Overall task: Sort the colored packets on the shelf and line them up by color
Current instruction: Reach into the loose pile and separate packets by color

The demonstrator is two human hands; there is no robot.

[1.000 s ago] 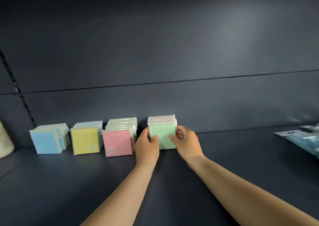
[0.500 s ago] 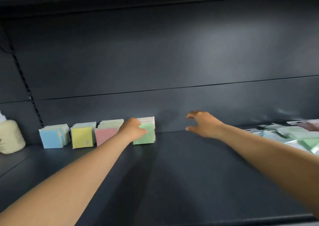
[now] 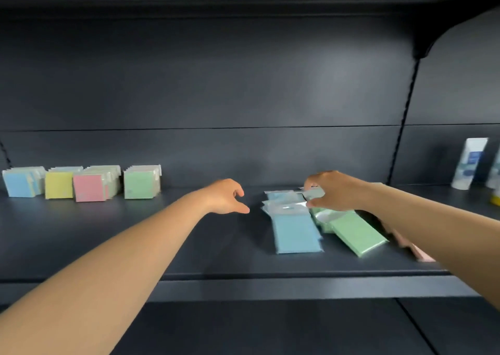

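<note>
- The left hand [image 3: 226, 196] has come off the green stack [image 3: 140, 181], which it was touching half a second ago, and now hangs over bare shelf [image 3: 189, 246] between the sorted rows and the loose pile; its fingers are loosely curled with the thumb pointing right, and it holds nothing.
- The right hand [image 3: 334, 190], which half a second ago was spread in the air near the back panel, has reached the loose pile and its curled fingers and thumb close on the clear top edge of a packet; blur hides which packet it is.
- The view has swung to the right, so the four upright stacks now sit at the far left: blue stack [image 3: 20, 182], yellow stack [image 3: 59, 184], pink stack [image 3: 90, 185], then the green stack, set side by side against the back panel as before.
- The loose pile is now fully in view, lying flat right of centre: a blue packet [image 3: 296, 232] just beside a green packet [image 3: 357, 235] that lies at an angle, with more packets under the right hand.
- A pink packet [image 3: 418, 251] shows partly from under the right forearm, near the shelf's front edge.
- White tubes [image 3: 469, 163] have come into view, upright at the far right.
</note>
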